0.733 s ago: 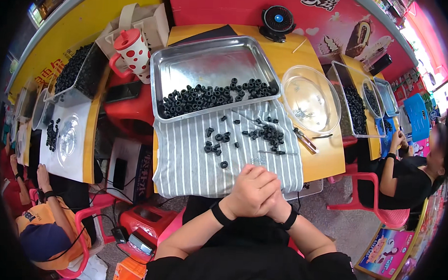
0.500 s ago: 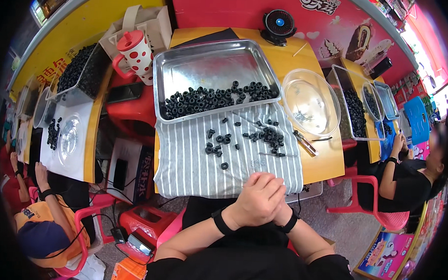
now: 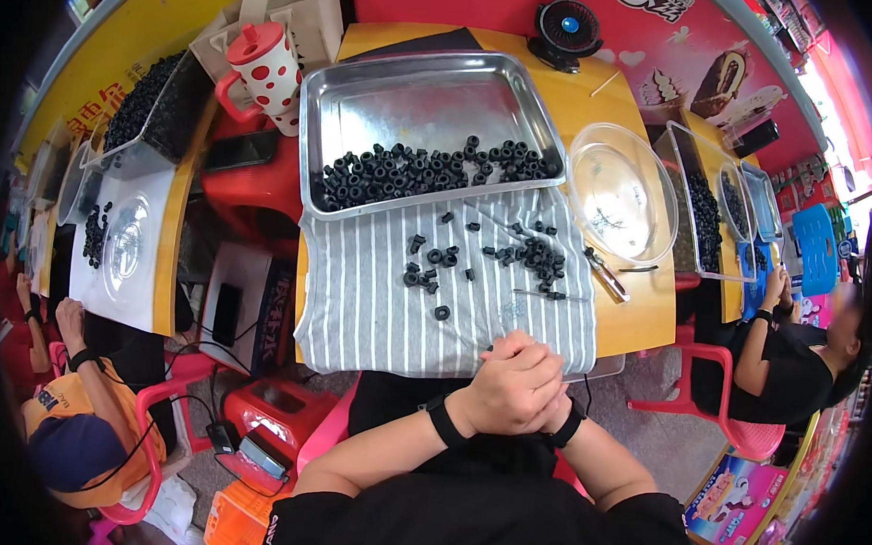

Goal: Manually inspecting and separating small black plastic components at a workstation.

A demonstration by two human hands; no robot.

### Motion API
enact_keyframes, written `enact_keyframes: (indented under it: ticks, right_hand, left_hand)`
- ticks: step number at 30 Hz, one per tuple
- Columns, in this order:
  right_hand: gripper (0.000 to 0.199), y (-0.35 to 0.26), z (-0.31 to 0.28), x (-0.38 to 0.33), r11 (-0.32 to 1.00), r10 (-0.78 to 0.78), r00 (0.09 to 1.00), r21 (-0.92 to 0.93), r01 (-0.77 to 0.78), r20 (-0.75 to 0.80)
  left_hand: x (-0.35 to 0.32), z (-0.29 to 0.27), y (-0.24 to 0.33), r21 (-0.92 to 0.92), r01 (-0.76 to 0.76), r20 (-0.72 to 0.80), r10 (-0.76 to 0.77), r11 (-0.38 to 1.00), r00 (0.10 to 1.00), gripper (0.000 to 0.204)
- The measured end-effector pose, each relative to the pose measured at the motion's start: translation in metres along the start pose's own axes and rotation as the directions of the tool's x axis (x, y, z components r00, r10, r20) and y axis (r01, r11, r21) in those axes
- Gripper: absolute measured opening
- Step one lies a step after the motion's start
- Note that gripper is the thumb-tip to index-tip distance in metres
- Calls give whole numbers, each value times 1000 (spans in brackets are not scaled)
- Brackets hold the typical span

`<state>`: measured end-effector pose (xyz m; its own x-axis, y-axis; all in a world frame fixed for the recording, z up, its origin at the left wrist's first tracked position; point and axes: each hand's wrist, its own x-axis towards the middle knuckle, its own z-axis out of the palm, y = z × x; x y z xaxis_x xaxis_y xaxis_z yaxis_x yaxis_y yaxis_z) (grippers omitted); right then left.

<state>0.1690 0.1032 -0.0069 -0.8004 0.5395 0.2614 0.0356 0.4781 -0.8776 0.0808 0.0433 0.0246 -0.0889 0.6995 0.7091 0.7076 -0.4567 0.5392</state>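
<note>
Clasped hands [image 3: 516, 389] beside striped cloth [image 3: 387, 300]

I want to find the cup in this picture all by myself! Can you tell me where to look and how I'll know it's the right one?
Start at the big shiny metal tray of small black rings at the top of the yellow table. Look just left of the tray's far corner: the cup stands there in front of a pale bag. It is the only white thing with red dots, a red lid and a red handle.
</note>
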Motion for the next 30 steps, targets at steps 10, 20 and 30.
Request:
enact_keyframes:
  ticks: [10,20,30]
  right_hand:
    - [8,4,0,3,999,9,1000,-46,-9,-9]
    - [14,-35,-27,13,592,577,815,660,-462,53]
    - [16,-51,-37,-8,577,380,878,667,-472,293]
  left_hand:
    - [-21,13,-9,-78,122,63,-117,989,991,25]
    - [-16,-69,-18,-82,332,-203,-342,940,917,27]
    - [-18,-58,2,-272,293,79,-282,917,956,23]
